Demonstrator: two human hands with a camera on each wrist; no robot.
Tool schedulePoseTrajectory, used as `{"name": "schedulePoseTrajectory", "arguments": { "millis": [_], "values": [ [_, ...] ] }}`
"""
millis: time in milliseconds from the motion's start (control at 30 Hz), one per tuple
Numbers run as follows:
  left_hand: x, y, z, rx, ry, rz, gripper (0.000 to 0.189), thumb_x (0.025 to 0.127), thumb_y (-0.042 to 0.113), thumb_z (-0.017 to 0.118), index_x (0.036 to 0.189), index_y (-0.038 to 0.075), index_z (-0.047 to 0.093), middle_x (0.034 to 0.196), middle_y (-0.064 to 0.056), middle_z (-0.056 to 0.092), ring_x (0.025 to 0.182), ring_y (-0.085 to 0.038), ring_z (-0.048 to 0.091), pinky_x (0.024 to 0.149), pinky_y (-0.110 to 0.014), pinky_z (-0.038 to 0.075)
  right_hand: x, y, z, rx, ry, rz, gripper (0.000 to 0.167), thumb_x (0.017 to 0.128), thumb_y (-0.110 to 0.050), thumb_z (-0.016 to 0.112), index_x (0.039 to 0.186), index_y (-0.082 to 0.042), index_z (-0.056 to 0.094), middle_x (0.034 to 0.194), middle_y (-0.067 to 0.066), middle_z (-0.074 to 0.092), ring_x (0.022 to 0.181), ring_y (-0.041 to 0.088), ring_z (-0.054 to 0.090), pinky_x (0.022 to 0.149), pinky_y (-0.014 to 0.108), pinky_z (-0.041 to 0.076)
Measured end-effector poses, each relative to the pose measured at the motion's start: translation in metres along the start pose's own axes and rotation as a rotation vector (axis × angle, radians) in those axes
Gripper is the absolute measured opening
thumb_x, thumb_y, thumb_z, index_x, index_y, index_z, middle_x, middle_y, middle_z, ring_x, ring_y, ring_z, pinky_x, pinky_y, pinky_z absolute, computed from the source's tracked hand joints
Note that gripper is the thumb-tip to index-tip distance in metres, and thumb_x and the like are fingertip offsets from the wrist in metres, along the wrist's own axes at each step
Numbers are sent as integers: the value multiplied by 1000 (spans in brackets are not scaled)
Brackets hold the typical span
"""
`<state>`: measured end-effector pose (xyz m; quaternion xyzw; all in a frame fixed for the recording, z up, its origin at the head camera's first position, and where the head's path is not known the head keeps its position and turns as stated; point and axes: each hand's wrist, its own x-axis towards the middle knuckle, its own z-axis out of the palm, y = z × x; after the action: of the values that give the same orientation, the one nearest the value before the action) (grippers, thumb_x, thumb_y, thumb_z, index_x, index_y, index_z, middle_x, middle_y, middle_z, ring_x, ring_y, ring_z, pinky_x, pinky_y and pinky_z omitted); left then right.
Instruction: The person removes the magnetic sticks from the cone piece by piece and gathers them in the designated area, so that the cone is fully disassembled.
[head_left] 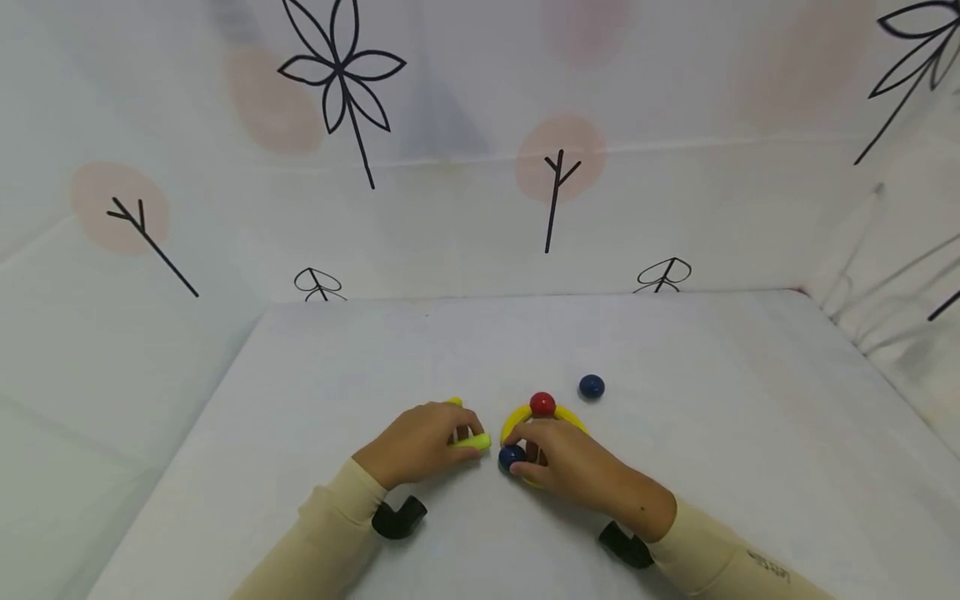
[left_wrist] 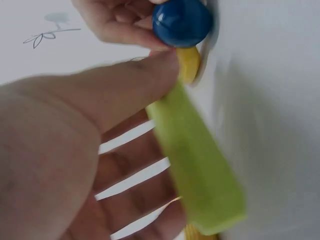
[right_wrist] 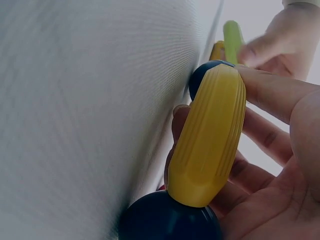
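Observation:
My left hand (head_left: 423,440) pinches a yellow-green stick-like piece (head_left: 472,442) between thumb and fingers; in the left wrist view this piece (left_wrist: 197,160) slants down from the thumb tip. My right hand (head_left: 573,462) grips a ring of yellow curved pieces (head_left: 513,419) and balls, with thumb and forefinger at a blue ball (head_left: 512,457) on its left side. A red ball (head_left: 542,405) joins two yellow pieces at the ring's far side. Up close, a ribbed yellow piece (right_wrist: 207,140) sits between two dark blue balls (right_wrist: 170,220). The hand hides part of the ring.
A loose blue ball (head_left: 592,387) lies beyond the ring. Another yellow piece (head_left: 454,401) peeks out behind the left hand. Black elbow-shaped parts (head_left: 400,518) show beneath both wrists. Patterned white cloth (head_left: 450,225) rises behind the white table (head_left: 360,350).

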<state>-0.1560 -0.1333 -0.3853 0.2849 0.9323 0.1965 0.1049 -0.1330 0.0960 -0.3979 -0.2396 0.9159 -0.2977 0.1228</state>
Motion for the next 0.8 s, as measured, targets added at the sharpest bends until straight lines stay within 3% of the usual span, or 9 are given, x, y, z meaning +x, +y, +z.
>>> {"name": "schedulePoseTrajectory", "arguments": {
  "millis": [200,400,600,800],
  "values": [
    [0,-3,-2,86,134,-91,23,90,38,74,105,21,73,85,9,66,72,-6,55,66,-25,47,2,-1,2,-10,-4,10,27,86,-21,80,110,-16,70,80,-10,58,75,9,53,67,22,47],
    [5,-7,-1,191,212,-120,24,89,37,76,105,19,74,86,7,66,72,-7,55,67,-27,49,0,0,0,-21,14,27,28,85,-20,80,111,-17,70,79,-9,57,75,10,52,65,21,46],
    [6,-11,2,280,244,-162,26,87,37,77,105,19,75,84,6,66,69,-9,53,65,-27,48,2,-2,0,-20,-3,36,28,85,-21,80,112,-16,70,80,-9,58,75,10,52,66,21,47],
    [7,-12,7,327,240,-153,25,86,36,79,103,19,75,82,6,65,68,-10,53,62,-27,47,3,-2,1,-30,-12,45,28,85,-21,80,112,-17,71,79,-9,57,75,9,52,66,21,46]
  ]
}}
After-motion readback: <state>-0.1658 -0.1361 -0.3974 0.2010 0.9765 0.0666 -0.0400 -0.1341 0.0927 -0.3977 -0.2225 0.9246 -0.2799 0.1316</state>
